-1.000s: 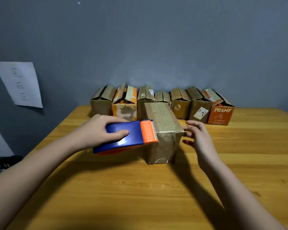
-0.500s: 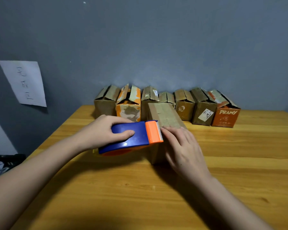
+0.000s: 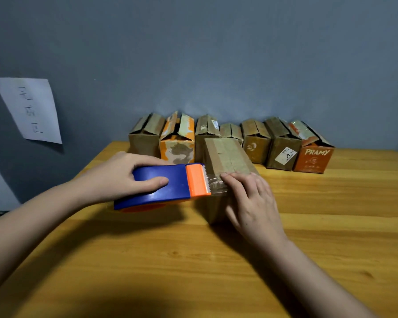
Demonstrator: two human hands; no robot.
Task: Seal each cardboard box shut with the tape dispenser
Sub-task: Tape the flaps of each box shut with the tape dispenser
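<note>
Taping the near end of the front box.
Left hand (image 3: 115,177) gripping tape dispenser (image 3: 168,185), cutter at cardboard box (image 3: 228,157) mid-counter (image 3: 193,260); right hand (image 3: 251,200) flat, fingers straight, pressing tape (image 3: 217,185) onto near top edge. Box long axis running away toward back row (image 3: 230,138), right hand nearer.

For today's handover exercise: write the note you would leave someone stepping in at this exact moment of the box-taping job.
Left hand grips the tape dispenser, its toothed edge at the near box.
Right hand lies flat on that box's top, fingers pressing the clear tape down.
Done: the near box's flaps are shut and a strip is started.
Left: finish and cut this strip; then tape the seven boxes in the back row, whose flaps stand open.
</note>
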